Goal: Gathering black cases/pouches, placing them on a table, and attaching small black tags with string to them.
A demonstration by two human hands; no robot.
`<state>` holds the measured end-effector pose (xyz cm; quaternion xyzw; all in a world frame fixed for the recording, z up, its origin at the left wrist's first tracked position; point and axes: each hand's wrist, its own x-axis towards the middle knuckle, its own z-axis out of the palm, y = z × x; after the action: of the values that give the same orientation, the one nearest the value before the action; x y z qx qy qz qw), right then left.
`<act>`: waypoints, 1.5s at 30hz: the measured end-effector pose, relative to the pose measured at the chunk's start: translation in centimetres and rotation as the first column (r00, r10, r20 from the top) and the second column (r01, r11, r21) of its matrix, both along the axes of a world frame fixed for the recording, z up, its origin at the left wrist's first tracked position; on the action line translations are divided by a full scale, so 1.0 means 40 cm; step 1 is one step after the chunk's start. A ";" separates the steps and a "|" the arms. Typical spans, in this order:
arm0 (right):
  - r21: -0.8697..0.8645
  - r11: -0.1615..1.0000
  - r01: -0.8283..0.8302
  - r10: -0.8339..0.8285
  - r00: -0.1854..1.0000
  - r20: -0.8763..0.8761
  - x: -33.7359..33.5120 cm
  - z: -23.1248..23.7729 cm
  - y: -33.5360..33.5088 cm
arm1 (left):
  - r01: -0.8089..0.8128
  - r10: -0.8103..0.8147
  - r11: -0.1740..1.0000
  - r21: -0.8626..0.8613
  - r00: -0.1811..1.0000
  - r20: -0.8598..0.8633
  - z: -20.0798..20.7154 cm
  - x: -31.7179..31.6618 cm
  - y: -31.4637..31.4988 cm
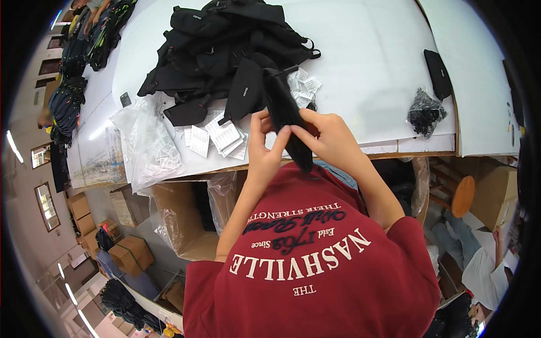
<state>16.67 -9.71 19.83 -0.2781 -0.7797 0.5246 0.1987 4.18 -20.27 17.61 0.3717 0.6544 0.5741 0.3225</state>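
Note:
Both my hands hold a slim black fabric pouch (280, 104) over the front edge of the white table. My left hand (267, 143) pinches its near side, thumb pressed against the fabric. From the other side my right hand (327, 137) grips it, and the two thumbs almost meet at the middle. The pouch is tilted, its far end reaching toward a heap of black bags (208, 59). Printed white paper tags (224, 135) lie by my left hand, and another bunch of tags (303, 87) sits beyond the pouch.
A clear plastic bag of tags (149, 146) hangs over the table edge at left. To the right lie a bag of small black parts (426, 112) and a black pouch (438, 73). An open cardboard box (181, 225) stands below the table, with a wooden stool (463, 196) at right.

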 end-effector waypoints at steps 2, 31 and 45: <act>-0.008 0.998 0.064 -0.063 0.996 0.064 0.012 -0.011 0.013 | -0.052 0.052 0.999 -0.015 0.999 0.011 0.015 -0.005 0.000; 0.060 0.932 0.357 -0.326 0.900 -0.289 0.032 0.071 0.037 | 0.127 0.038 0.981 -0.146 0.613 0.790 -0.031 -0.038 -0.019; 0.217 0.936 0.277 -0.263 0.961 -0.091 0.022 0.016 0.071 | 0.072 0.108 0.981 -0.182 0.575 0.811 -0.001 0.004 0.010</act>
<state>17.56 -6.88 20.49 -0.3418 -0.7827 0.4078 0.3228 4.33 -19.89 17.58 0.0251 0.4888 0.6168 0.6165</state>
